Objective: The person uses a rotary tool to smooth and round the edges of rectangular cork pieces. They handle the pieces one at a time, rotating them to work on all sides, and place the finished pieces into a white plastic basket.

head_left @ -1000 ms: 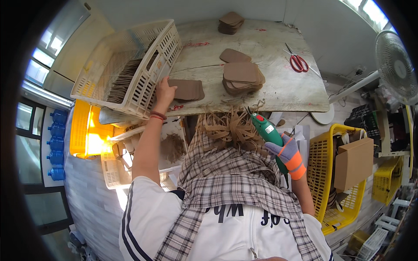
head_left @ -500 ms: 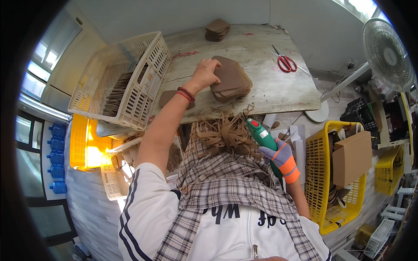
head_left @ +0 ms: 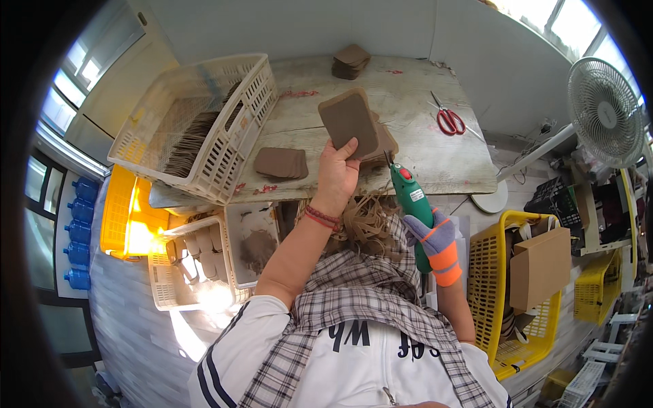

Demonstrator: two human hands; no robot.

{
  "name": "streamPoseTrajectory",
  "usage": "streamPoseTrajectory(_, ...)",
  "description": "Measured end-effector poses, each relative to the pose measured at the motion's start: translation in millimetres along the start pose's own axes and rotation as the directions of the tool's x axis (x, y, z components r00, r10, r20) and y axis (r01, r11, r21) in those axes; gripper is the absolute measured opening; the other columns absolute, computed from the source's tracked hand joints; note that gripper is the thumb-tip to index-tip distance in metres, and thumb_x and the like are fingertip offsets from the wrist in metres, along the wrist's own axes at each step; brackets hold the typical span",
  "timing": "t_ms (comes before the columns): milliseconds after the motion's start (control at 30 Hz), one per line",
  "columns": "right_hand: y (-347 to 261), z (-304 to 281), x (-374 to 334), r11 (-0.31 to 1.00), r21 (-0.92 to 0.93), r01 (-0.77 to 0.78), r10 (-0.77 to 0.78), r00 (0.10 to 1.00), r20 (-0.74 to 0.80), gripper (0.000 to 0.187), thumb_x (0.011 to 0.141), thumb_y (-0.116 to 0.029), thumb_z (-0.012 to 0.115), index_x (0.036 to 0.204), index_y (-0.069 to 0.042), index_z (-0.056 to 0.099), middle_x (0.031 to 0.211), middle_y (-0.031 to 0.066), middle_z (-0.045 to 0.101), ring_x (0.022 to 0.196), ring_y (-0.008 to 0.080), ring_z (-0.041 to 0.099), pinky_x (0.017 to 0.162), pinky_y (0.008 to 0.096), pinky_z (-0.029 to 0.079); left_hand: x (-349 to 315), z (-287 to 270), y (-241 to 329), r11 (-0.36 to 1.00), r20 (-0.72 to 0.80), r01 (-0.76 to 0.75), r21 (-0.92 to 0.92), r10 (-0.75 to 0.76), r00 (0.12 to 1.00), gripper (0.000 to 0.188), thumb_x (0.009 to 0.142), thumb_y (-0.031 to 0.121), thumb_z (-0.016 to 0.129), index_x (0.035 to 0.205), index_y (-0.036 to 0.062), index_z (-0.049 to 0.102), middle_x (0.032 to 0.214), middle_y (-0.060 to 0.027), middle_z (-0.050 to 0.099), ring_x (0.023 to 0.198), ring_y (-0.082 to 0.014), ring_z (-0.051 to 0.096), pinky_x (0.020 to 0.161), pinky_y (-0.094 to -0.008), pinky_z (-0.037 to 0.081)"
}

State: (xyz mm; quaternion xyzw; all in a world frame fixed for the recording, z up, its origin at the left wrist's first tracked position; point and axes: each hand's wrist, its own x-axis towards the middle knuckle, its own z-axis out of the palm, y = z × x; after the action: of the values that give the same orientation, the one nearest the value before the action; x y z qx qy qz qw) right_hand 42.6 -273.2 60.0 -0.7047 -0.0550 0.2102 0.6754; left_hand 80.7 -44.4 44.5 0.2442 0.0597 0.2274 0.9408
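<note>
A flat brown rounded-corner piece (head_left: 348, 122) with a lighter border is pinched in my left hand (head_left: 338, 175), thumb on top, raised in front of a pile of similar pieces (head_left: 388, 144). Wrapped in a purple and orange glove, my right hand (head_left: 437, 246) grips a green handheld electric cutter (head_left: 410, 196) with a red button. The cutter's dark tip points up, just right of the held piece and apart from it. Below, a tangle of brown trimmed strips (head_left: 364, 221) lies on my plaid apron. A smaller stack of brown pieces (head_left: 280, 163) rests on the table to the left.
A white crate (head_left: 235, 136) with upright brown pieces stands at the table's left. Red-handled scissors (head_left: 450, 122) and another brown stack (head_left: 350, 61) lie farther back. On the right are a fan (head_left: 605, 112) and a yellow basket (head_left: 486, 292) holding a cardboard box.
My left hand has lifted a brown piece off the pile and drawn it back toward me. The right hand still holds the cutter, now slightly lower in view.
</note>
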Motion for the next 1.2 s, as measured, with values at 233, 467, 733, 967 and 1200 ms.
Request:
streamPoseTrajectory(233, -7.8, 6.1, -3.6, 1.000, -0.006, 0.010, -0.010, 1.000, -0.021, 0.038, 0.078, -0.018, 0.075, 0.103, 0.003, 0.056, 0.071, 0.0042, 0.061, 0.053, 0.0093, 0.056, 0.046, 0.0222, 0.045, -8.8, 11.8, -12.7, 0.981, -0.014, 0.077, -0.179, -0.081, 0.997, 0.028, 0.085, -0.004, 0.058, 0.112, 0.0033, 0.052, 0.114, -0.0082, 0.059, 0.106, -0.0227, 0.056, 0.096, -0.0370, 0.046)
streamPoseTrajectory(467, -18.6, 6.0, -10.3, 0.999, -0.007, 0.033, -0.033, 0.999, -0.032, 0.037, 0.078, -0.017, 0.075, 0.102, 0.003, 0.056, 0.070, 0.0047, 0.062, 0.053, 0.0093, 0.056, 0.046, 0.0221, 0.045, -21.0, 12.3, -15.2, 0.995, 0.052, 0.084, -0.048, -0.082, 0.995, 0.029, 0.086, -0.005, 0.056, 0.114, 0.0033, 0.052, 0.114, -0.0096, 0.060, 0.103, -0.0224, 0.059, 0.092, -0.0361, 0.049)
streamPoseTrajectory(733, -32.6, -0.2, -13.1, 0.998, -0.007, 0.058, -0.059, 0.996, -0.062, 0.034, 0.078, -0.016, 0.074, 0.101, 0.002, 0.056, 0.071, 0.0045, 0.062, 0.054, 0.0084, 0.056, 0.047, 0.0212, 0.045, -48.3, 7.8, -18.0, 0.981, 0.136, 0.103, 0.164, -0.126, 0.983, 0.033, 0.085, -0.008, 0.055, 0.116, 0.0026, 0.052, 0.112, -0.0087, 0.062, 0.099, -0.0197, 0.062, 0.086, -0.0330, 0.053)
streamPoseTrajectory(967, -44.7, -14.0, -22.8, 0.994, -0.084, 0.071, -0.073, 0.997, -0.014, 0.034, 0.079, -0.015, 0.074, 0.104, 0.001, 0.057, 0.074, 0.0036, 0.063, 0.056, 0.0072, 0.056, 0.050, 0.0207, 0.046, -55.8, -9.5, 7.4, 0.923, 0.191, 0.154, 0.351, -0.232, 0.954, 0.038, 0.083, -0.011, 0.054, 0.119, 0.0022, 0.053, 0.111, -0.0070, 0.063, 0.099, -0.0159, 0.061, 0.088, -0.0298, 0.050)
streamPoseTrajectory(1200, -41.1, -28.6, -35.6, 0.979, -0.202, 0.024, 0.002, 0.991, 0.130, 0.044, 0.075, -0.018, 0.077, 0.108, 0.003, 0.057, 0.075, 0.0031, 0.062, 0.058, 0.0067, 0.056, 0.052, 0.0216, 0.047, -39.3, -20.0, 62.2, 0.697, 0.290, 0.034, 0.716, -0.341, 0.894, 0.044, 0.078, -0.010, 0.058, 0.121, -0.0009, 0.055, 0.105, -0.0037, 0.064, 0.093, -0.0096, 0.060, 0.082, -0.0233, 0.048)
